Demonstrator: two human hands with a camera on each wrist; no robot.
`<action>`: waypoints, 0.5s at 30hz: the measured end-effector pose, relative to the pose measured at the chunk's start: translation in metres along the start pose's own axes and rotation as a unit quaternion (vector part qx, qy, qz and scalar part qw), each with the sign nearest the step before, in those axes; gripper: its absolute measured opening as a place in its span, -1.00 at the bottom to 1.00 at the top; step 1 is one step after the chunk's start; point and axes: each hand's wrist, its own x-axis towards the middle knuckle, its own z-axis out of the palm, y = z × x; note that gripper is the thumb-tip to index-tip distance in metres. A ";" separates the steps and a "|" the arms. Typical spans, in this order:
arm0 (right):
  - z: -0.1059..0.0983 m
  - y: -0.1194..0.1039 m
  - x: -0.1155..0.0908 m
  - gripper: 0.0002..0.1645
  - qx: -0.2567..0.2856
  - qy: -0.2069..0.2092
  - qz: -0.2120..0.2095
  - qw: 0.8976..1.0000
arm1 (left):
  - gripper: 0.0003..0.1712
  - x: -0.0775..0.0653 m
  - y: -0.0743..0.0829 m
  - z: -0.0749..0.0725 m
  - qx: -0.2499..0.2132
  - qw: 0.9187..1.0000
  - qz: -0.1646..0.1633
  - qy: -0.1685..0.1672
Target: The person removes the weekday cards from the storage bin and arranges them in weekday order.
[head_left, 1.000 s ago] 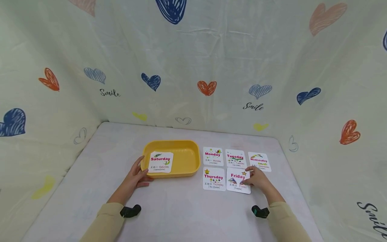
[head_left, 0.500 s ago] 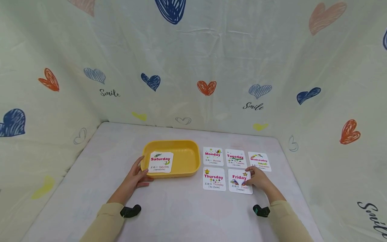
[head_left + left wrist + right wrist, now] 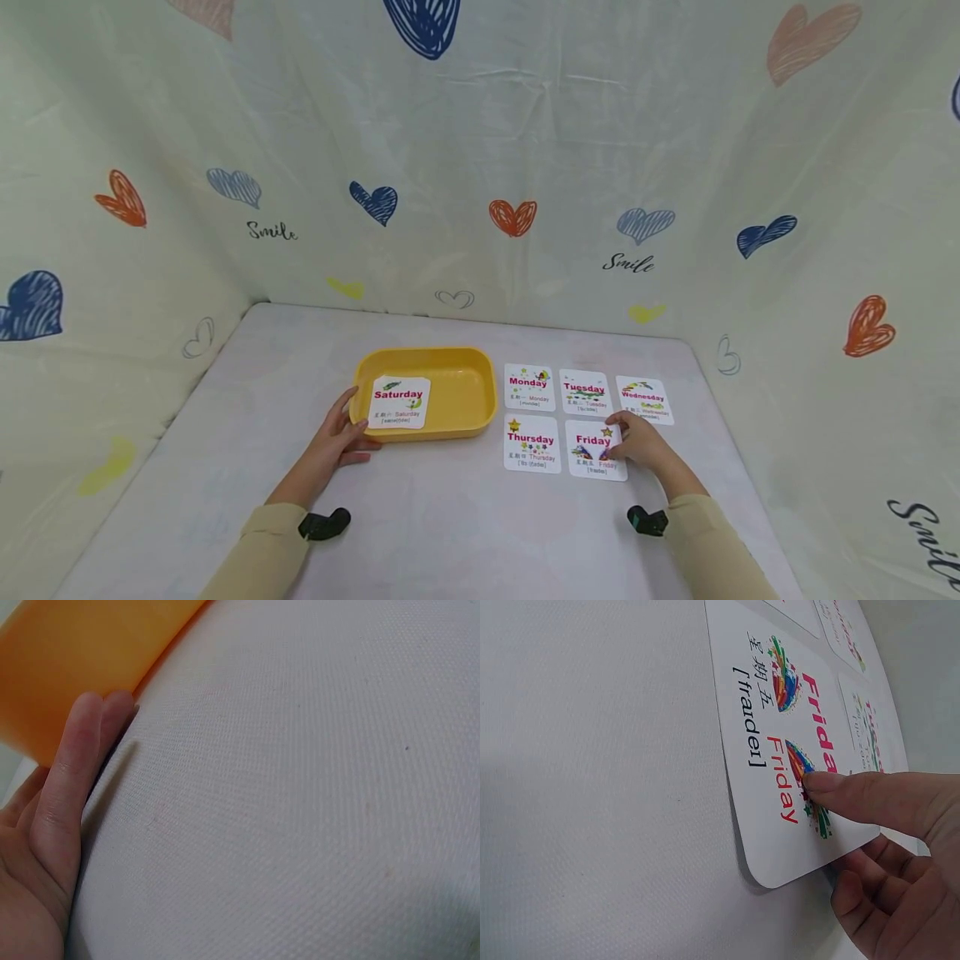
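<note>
In the head view, my right hand (image 3: 647, 442) pinches the right edge of a white Friday card (image 3: 588, 450). The right wrist view shows the thumb (image 3: 840, 793) on its printed face and the other fingers under its edge. Left of it lies a Thursday card (image 3: 532, 454); behind are cards for Monday (image 3: 529, 388), Tuesday (image 3: 585, 398) and Wednesday (image 3: 645, 398). My left hand (image 3: 330, 433) touches the left end of a yellow tray (image 3: 461, 392), with straight fingers (image 3: 66, 765) against its outer wall. A Saturday card (image 3: 399, 403) leans in the tray's left part.
The white table (image 3: 465, 525) ends against a pale curtain (image 3: 450, 133) printed with hearts, which hangs at the back and both sides. A black wrist device (image 3: 325, 524) is on the left sleeve and another device (image 3: 647, 522) on the right one.
My right hand has shifted the Friday card slightly to the right, widening the gap to Thursday. The left hand, the tray and the other cards have stayed put.
</note>
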 end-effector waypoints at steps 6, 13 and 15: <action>0.000 0.001 0.001 -0.38 -0.005 -0.002 0.005 1.000 | -0.15 0.000 -0.001 0.000 0.002 1.000 -0.001 0.003; -0.001 -0.003 0.002 -0.38 -0.003 -0.003 0.013 1.000 | -0.16 0.000 0.000 0.001 0.003 1.000 -0.002 0.005; -0.001 -0.003 0.002 -0.38 -0.007 -0.004 0.014 1.000 | -0.16 -0.001 0.000 0.001 0.005 1.000 -0.002 0.005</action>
